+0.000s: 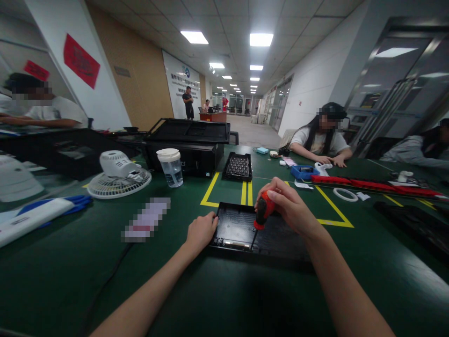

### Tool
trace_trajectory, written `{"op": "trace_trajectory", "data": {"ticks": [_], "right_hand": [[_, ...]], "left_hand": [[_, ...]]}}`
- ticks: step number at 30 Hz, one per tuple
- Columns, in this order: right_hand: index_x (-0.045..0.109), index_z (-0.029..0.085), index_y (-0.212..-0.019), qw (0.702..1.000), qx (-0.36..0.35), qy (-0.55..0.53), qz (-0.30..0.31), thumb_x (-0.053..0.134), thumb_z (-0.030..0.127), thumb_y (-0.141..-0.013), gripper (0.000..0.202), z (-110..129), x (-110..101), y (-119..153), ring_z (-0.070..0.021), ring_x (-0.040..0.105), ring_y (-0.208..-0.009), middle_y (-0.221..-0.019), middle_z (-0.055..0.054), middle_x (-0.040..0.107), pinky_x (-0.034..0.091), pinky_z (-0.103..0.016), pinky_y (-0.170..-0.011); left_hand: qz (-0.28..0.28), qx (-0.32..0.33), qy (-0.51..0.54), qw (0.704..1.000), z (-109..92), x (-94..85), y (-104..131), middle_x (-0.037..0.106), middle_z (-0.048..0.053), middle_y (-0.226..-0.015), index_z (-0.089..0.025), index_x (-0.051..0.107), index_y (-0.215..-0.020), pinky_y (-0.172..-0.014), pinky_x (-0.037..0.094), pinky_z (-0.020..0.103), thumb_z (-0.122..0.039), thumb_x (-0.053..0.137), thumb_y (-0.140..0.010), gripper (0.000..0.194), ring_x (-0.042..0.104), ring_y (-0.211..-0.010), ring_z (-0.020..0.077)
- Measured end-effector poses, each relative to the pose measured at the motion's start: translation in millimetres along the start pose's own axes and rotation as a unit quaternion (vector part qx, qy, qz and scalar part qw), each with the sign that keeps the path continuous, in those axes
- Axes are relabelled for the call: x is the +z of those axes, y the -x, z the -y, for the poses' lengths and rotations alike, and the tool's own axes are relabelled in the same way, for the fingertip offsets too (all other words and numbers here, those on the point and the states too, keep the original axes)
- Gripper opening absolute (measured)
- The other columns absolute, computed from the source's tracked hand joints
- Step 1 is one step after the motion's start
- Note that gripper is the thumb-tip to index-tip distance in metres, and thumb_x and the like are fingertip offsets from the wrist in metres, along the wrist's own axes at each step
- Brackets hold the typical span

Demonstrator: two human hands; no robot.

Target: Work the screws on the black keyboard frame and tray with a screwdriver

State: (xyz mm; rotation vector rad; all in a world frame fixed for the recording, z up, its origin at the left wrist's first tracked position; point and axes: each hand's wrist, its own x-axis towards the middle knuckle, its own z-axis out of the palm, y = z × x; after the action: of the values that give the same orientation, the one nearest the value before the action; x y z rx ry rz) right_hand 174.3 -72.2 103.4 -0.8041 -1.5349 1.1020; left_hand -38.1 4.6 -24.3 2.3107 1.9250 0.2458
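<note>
A shallow black plastic panel [231,223] with raised edges lies on the green table in front of me. My left hand [201,232] is closed on its left edge, the fingertips partly hidden by the rim. A screwdriver [264,210] with a red and black handle stands nearly upright in my right hand [284,203], its shaft pointing down to the panel's near edge. Whether its tip sits in a screw is too small to tell. Part of the panel's right side is covered by my right hand and forearm.
Beyond the panel lies a black tray of small round parts [238,166]. A lidded cup [170,168], a white fan [119,178] and a large black case [185,154] stand to the left. At right are a blue box [303,172] and a white ring [345,194]. Other people sit nearby.
</note>
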Motion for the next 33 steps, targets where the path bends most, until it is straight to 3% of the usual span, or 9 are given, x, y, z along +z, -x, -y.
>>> {"op": "trace_trajectory", "data": {"ticks": [23,33], "right_hand": [[0.045,0.018,-0.074,0.997,-0.007,0.078,-0.026,0.051,0.030,-0.083,0.017,3.7,-2.2,1.0,-0.0130,0.056,-0.065,-0.078,-0.003,0.057,0.047,-0.025,-0.058],[0.044,0.017,-0.070,0.985,-0.013,0.165,-0.053,0.052,0.031,-0.082,0.020,8.0,-1.3,1.9,-0.0080,0.047,-0.055,-0.072,0.000,0.053,0.033,-0.019,-0.044]], "left_hand": [[0.002,-0.007,0.000,1.000,-1.2,-0.2,0.3,0.066,0.008,-0.089,-0.024,0.056,-0.105,-0.073,0.045,0.029,-0.043,0.029,-0.088,0.038,0.062,-0.085,0.0210],[-0.007,0.004,0.005,1.000,0.6,2.0,0.2,0.067,0.007,-0.088,-0.025,0.056,-0.103,-0.070,0.046,0.031,-0.043,0.028,-0.088,0.037,0.062,-0.083,0.0216]]}}
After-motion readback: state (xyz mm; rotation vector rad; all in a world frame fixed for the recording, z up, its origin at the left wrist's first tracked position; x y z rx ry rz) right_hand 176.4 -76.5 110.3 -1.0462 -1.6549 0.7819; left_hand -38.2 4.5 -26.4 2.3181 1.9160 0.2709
